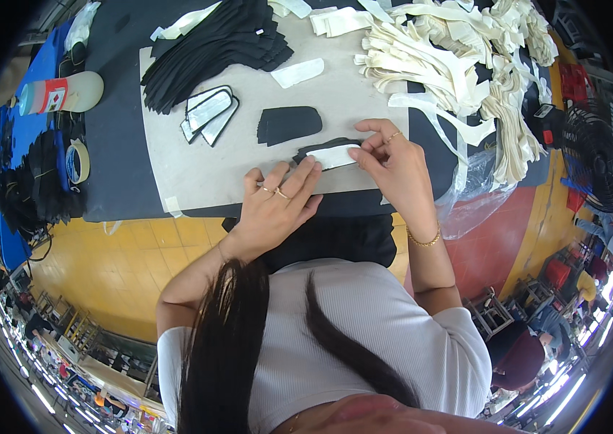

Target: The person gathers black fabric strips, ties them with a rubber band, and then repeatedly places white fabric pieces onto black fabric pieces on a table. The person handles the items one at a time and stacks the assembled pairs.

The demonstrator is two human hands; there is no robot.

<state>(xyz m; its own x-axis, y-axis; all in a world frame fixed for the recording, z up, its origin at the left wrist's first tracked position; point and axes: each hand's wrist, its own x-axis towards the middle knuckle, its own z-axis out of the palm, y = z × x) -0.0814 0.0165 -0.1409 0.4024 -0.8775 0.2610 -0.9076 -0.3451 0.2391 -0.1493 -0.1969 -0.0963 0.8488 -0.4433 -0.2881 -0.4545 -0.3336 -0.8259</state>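
A white rounded strip [335, 156] lies over a black fabric piece [330, 144] near the front of the grey work sheet [198, 173]. My left hand [269, 206] has its fingers stretched out, their tips resting on the strip's left end. At the other end, my right hand [393, 163] pinches the fabric piece between thumb and forefinger. Just behind them sits a small stack of black rounded pieces [290, 124]. To the left are several black-edged pieces with pale centres [209, 108]. Another white strip [298, 73] lies farther back.
A thick fan of black fabric pieces [212, 47] covers the back left. Bundles of cream fabric strips [429, 58] spread across the back right, with a clear plastic bag [476, 199] below them. On the left are a bottle [68, 92] and a tape roll [78, 160]; a black fan [599, 159] stands right.
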